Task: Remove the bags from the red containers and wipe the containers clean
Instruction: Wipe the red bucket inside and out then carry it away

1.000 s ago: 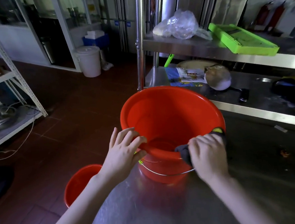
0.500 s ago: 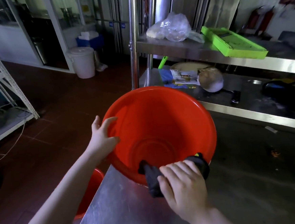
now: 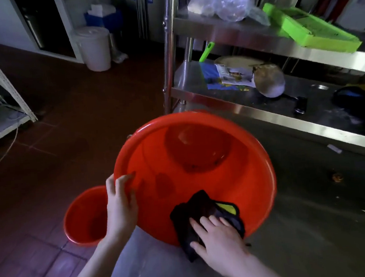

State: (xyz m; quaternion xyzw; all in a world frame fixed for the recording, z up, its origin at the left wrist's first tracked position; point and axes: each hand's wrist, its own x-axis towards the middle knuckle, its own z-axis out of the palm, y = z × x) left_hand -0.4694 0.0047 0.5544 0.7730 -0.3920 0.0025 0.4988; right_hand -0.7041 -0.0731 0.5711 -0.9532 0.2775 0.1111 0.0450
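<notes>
Up close, the right hand [image 3: 217, 236] presses a dark cloth [image 3: 196, 209] with flat fingers against the near inner wall of a red bucket [image 3: 245, 177], which is tilted toward the camera on a steel table [image 3: 305, 238]. The left hand [image 3: 120, 208] grips the bucket's left rim. Below it, a second red bucket [image 3: 83, 222] stands on the floor. Beyond, a steel rack [image 3: 223, 32] carries a green tray [image 3: 308, 30] and a clear plastic bag [image 3: 225, 1].
</notes>
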